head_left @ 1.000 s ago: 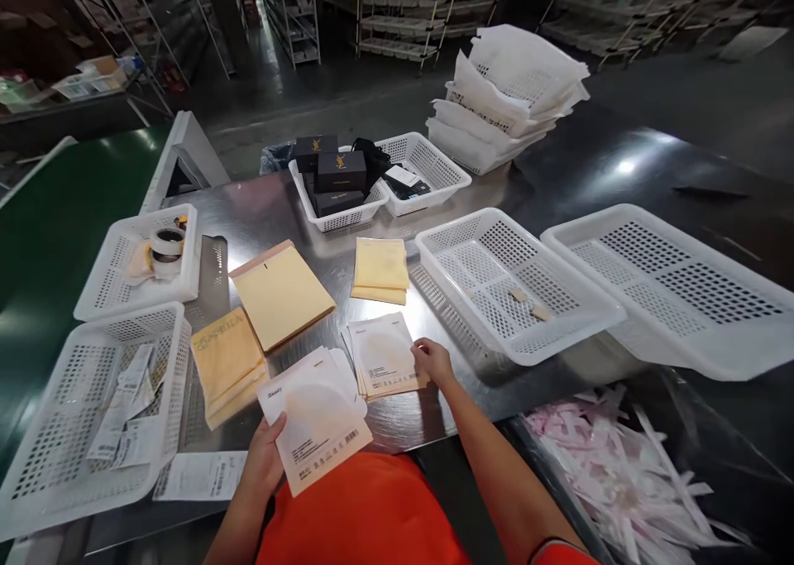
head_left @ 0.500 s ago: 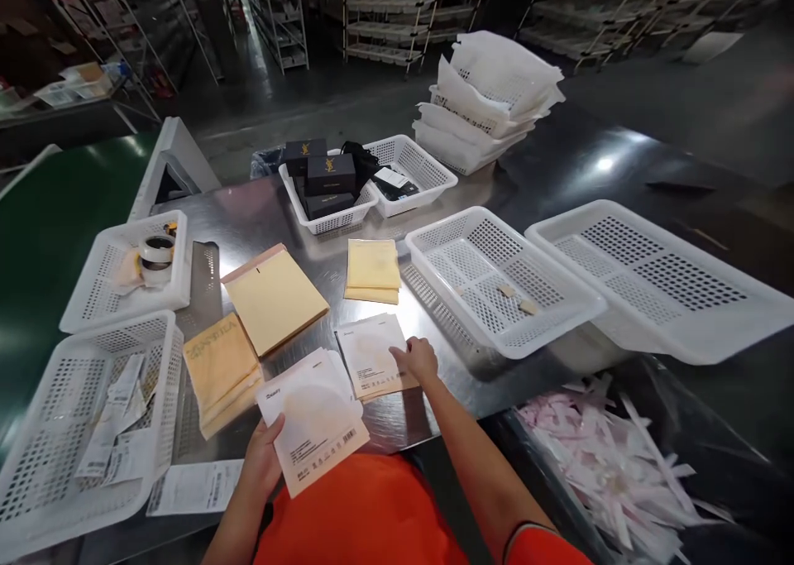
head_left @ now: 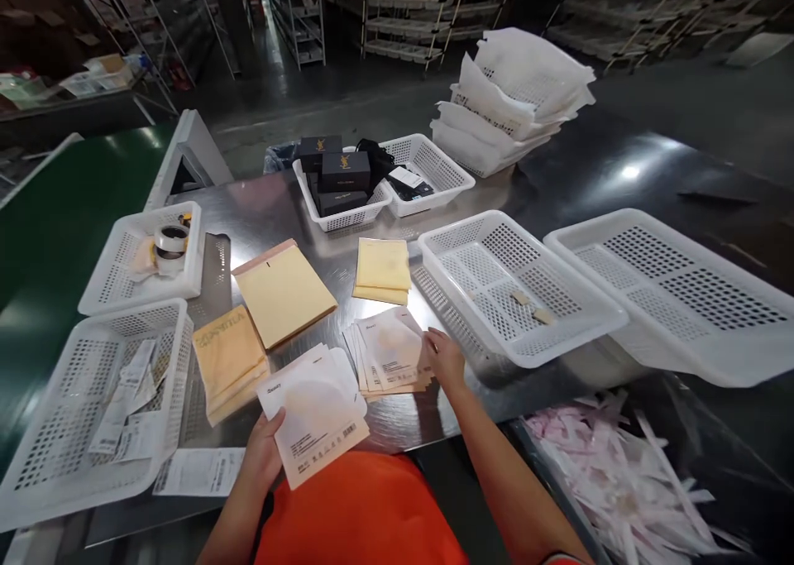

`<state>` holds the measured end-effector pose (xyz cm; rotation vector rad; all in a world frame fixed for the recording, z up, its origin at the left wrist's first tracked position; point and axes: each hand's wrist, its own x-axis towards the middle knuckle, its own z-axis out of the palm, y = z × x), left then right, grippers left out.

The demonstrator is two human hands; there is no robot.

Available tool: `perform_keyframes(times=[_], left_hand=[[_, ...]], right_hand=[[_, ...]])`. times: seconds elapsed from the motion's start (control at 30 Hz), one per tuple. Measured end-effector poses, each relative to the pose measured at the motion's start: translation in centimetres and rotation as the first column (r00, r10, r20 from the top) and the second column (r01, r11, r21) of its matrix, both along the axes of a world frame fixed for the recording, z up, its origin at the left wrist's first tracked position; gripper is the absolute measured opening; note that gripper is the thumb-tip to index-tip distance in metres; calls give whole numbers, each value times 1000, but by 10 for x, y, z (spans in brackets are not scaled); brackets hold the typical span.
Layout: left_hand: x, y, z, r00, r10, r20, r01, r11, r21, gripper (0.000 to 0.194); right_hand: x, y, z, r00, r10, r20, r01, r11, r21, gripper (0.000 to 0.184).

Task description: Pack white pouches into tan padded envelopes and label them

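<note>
My left hand point(head_left: 265, 449) grips a small bunch of white printed packets point(head_left: 313, 416) by the lower left edge, the thumb on top. They are flat, square and pale, with a peach band of small print and a barcode, held over the table's front edge. To their right, a fanned stack of similar printed packets point(head_left: 390, 346) lies on the table. My right hand point(head_left: 445, 358) is at that stack's right edge, its fingers closed on the edge of a packet; the fingertips are partly hidden. Behind the stack lie yellow padded envelopes point(head_left: 383, 265).
A larger yellow envelope stack point(head_left: 289, 292) and orange padded envelopes point(head_left: 231, 358) lie left. White baskets point(head_left: 521, 288) stand right; a basket of paper slips point(head_left: 177, 383) and one with tape rolls point(head_left: 192, 255) stand left. Black boxes point(head_left: 345, 173) fill a back basket. Paper strips point(head_left: 620, 474) lie below right.
The stack on the table has spread into a fan, with several edges showing at its left. My right hand has moved slightly right. My left hand still holds its bunch.
</note>
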<state>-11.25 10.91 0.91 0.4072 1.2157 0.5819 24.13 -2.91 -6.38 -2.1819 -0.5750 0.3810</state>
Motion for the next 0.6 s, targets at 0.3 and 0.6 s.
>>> perform_keyframes(times=[0.3,0.6], left_hand=[[60,2,-1,997,-67,33,60,980,187,39],[57,-5,-23,970,-99,-220,169,930,327,68]], right_hand=[[-99,27,39,890,286,-355,-174,933,315,42],[-144,10,31,730,412,-545,-174,884,435,42]])
